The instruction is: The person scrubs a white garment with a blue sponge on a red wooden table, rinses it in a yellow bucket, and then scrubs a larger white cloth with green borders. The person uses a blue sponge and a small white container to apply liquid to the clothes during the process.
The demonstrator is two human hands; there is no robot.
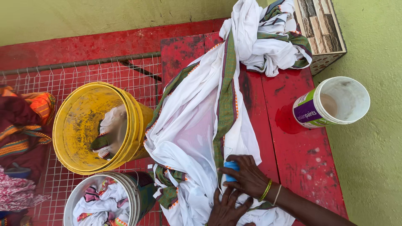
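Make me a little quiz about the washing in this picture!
1. True or false: the yellow bucket stands upright.
2. What does the right hand hold? A) a blue soap bar B) a wooden brush C) a metal cup
3. Fill in: the left hand presses flat on the ____ cloth with the green border.

Key:
1. False. It lies tipped on its side on the wire grate, with a bit of cloth inside.
2. A. The blue soap bar shows under the fingers.
3. White. The white cloth is spread over the red slab.
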